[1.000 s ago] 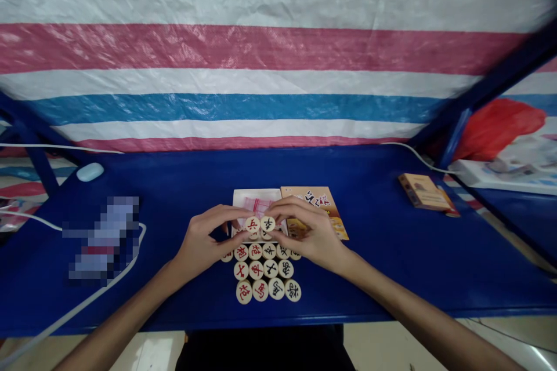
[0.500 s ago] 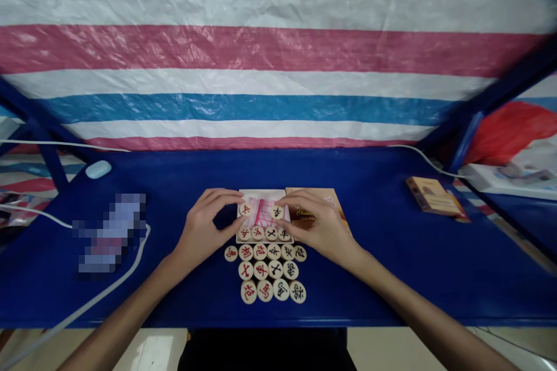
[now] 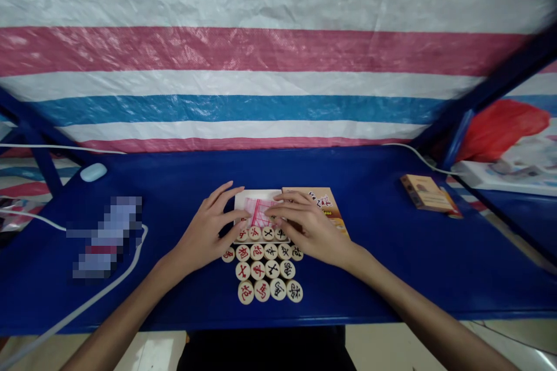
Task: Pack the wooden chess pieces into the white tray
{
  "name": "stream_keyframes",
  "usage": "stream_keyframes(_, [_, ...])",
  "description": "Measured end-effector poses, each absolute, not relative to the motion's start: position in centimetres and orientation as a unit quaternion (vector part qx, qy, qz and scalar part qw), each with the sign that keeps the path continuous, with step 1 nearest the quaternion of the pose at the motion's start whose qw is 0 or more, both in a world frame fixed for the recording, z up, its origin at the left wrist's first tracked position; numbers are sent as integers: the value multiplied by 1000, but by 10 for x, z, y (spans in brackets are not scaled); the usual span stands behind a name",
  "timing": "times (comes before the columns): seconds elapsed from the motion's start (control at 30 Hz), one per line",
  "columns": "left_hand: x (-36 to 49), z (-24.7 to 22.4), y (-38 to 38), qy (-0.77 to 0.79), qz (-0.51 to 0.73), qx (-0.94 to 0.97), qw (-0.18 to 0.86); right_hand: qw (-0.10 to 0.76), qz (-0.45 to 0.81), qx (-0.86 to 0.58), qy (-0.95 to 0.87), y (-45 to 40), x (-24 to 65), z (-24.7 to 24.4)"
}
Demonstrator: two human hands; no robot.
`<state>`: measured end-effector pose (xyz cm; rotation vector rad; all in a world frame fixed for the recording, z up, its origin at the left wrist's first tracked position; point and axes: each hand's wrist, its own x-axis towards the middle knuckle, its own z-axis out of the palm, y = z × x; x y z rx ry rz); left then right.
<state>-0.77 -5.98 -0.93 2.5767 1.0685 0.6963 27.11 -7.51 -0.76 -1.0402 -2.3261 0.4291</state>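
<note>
My left hand [image 3: 209,231] is at the left side of a shallow white box [image 3: 261,193], its thumb and index finger closed about a Chinese chess piece that they mostly cover. The other fingers of that hand are raised and spread. From the right, my right hand [image 3: 311,225] reaches over the box, thumb and index finger around another piece, largely hidden. Pink-striped clear plastic [image 3: 262,208] lines the box. Along its near edge lies a row of round pieces with red [image 3: 255,233] and black [image 3: 268,233] characters. Nearer me, several more pieces [image 3: 258,270] stand in rows on the blue table.
A printed cardboard lid [image 3: 333,203] lies partly under my right hand. A small tan box [image 3: 426,192] is at the right, a pale mouse-like object [image 3: 93,172] at the far left. A white cable [image 3: 117,287] runs past a blurred-out item [image 3: 108,237].
Both hands have brought their pieces down and nearer to the front row in the box. My fingers now cover most of both pieces. The view has shifted slightly.
</note>
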Motion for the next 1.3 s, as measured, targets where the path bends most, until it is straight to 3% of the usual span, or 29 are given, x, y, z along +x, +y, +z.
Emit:
stream_keyframes(0.43, [-8,-10,-62,370,248,886,133,307,168,-401,-846,-75,270,-3])
stream_keyframes(0.6, [-7,-2,-64,366,305,871,117,341,169,-420,-824,-82,271,10])
stream_keyframes(0.8, [-16,-8,-99,445,388,800,112,417,22,-478,-773,-130,283,-4])
stream_keyframes(1.0, [-39,-34,-157,482,323,809,91,330,101,-534,-772,-184,299,-41])
stream_keyframes(1.17, [-41,-36,-163,496,231,836,37,286,137,-529,-787,-190,298,-41])
stream_keyframes(1.3, [-36,-33,-158,489,224,842,40,280,144,-541,-780,-188,294,-38])
